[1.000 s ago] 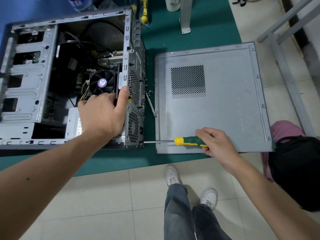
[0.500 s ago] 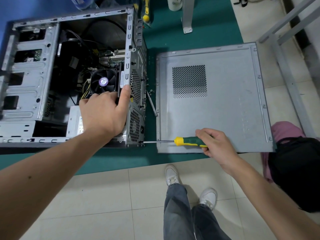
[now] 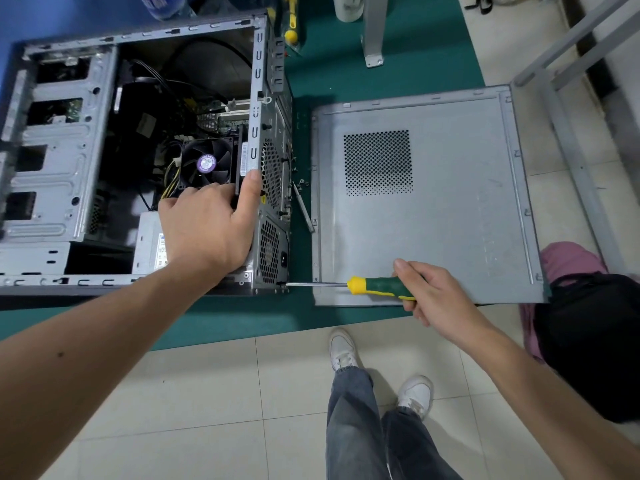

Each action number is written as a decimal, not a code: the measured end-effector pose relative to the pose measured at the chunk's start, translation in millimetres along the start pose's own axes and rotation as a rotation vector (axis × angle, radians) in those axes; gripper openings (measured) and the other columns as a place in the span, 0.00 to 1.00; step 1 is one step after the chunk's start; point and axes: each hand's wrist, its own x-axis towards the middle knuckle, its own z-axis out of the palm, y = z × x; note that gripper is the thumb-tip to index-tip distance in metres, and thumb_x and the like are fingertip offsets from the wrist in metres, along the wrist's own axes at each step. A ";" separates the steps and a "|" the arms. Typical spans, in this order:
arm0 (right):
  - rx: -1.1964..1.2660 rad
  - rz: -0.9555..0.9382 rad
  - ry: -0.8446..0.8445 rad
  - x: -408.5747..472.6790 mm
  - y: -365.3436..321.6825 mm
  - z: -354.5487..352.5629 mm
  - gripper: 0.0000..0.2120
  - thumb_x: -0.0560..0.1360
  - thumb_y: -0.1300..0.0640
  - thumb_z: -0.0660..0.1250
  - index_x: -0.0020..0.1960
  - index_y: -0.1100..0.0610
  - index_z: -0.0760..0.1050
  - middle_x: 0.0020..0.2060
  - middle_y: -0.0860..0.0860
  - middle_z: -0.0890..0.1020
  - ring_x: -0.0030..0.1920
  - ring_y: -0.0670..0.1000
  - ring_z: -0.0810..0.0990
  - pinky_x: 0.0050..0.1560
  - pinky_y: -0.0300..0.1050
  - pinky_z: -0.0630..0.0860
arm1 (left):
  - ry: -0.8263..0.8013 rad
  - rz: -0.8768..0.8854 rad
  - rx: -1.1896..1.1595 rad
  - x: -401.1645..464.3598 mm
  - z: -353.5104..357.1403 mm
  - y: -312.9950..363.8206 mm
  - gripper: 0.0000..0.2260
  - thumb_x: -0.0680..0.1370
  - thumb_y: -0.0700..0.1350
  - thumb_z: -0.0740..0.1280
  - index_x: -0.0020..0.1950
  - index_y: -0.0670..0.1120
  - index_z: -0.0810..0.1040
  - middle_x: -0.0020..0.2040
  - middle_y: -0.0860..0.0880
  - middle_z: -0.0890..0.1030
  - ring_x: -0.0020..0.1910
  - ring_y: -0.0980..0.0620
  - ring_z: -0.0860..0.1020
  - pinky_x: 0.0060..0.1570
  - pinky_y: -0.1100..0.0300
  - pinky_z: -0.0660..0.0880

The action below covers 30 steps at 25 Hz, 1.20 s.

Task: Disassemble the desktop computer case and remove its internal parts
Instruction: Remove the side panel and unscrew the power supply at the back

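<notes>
The left hand [image 3: 211, 226] gripped the case [image 3: 256, 98] rim to steady it while the right hand [image 3: 433, 292] clasped the screwdriver [image 3: 377, 286], tip at a rear corner screw

My left hand [image 3: 211, 230] grips the rear edge of the open computer case [image 3: 131, 157], thumb up along the metal frame, fingers curled inside just below the cooling fan [image 3: 206, 164]. My right hand [image 3: 434, 294] holds the green-and-yellow screwdriver [image 3: 379, 286], its tip touching the case's lower rear corner. Under that hand lies the removed side panel [image 3: 450, 209], flat on the green mat [image 3: 346, 74], loose screws [image 3: 300, 181] between panel and case.
</notes>
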 end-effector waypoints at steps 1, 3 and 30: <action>0.000 -0.010 -0.036 1.0 -0.8 -2.6 0.20 0.78 0.41 0.63 0.44 0.59 0.76 0.27 0.48 0.72 0.25 0.45 0.70 0.26 0.37 0.66 | 0.001 0.000 0.000 0.0 0.1 0.3 0.33 0.79 0.65 0.40 0.31 0.47 0.71 0.33 0.48 0.74 0.42 0.45 0.69 0.50 0.49 0.60; 0.066 -0.051 -0.094 2.4 -2.7 -7.4 0.06 0.78 0.51 0.67 0.45 0.53 0.77 0.30 0.48 0.71 0.28 0.47 0.68 0.29 0.37 0.66 | 0.000 0.000 -0.004 -0.3 0.1 0.4 0.33 0.79 0.65 0.40 0.30 0.47 0.71 0.33 0.48 0.75 0.42 0.45 0.69 0.50 0.48 0.60; 0.268 -0.018 -0.038 9.2 -9.7 -6.3 0.17 0.70 0.63 0.73 0.52 0.44 0.79 0.46 0.45 0.82 0.45 0.49 0.77 0.51 0.50 0.72 | -0.010 -0.001 -0.005 0.2 -0.1 -0.2 0.33 0.79 0.66 0.39 0.31 0.48 0.72 0.34 0.48 0.75 0.42 0.45 0.70 0.51 0.48 0.61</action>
